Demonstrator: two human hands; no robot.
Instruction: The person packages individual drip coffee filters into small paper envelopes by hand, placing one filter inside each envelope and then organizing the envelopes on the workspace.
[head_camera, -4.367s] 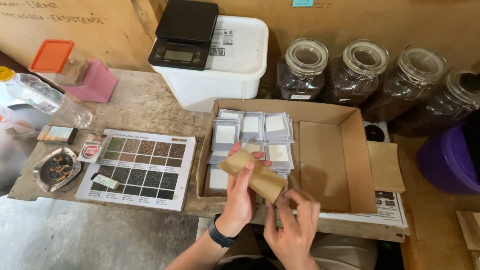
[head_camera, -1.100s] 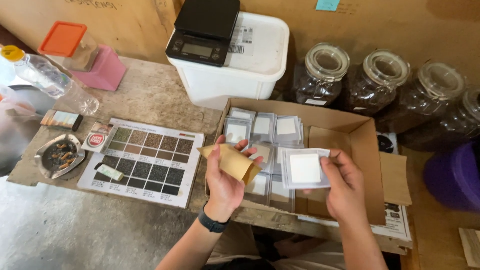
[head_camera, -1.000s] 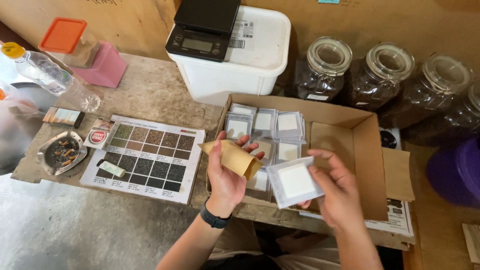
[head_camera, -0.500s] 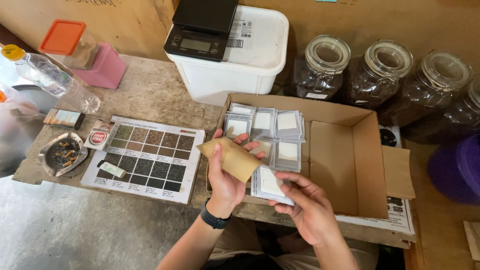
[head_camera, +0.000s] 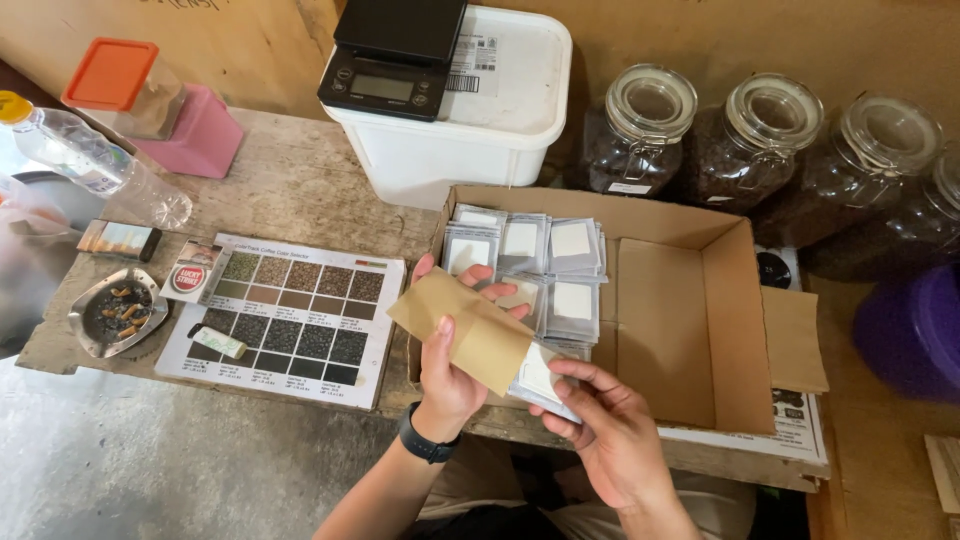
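Progress: we judge the silver sachet (head_camera: 541, 375) partly inside the brown paper envelope (head_camera: 462, 334); its lower right end shows outside the mouth, so pushing it fully home is left.
Left hand (head_camera: 448, 378): we have it closed round the envelope, thumb on top, fingers behind, tilted over the front edge of the cardboard box (head_camera: 690, 330).
Right hand (head_camera: 610, 440): our fingertips pinch the sachet's exposed end, just right of the envelope mouth.
Sachet position: between both hands, touching each.
Stock: more sachets (head_camera: 525, 252) stand in rows in the box's left half.
Nearby: colour chart (head_camera: 290, 315), ashtray (head_camera: 117, 318).
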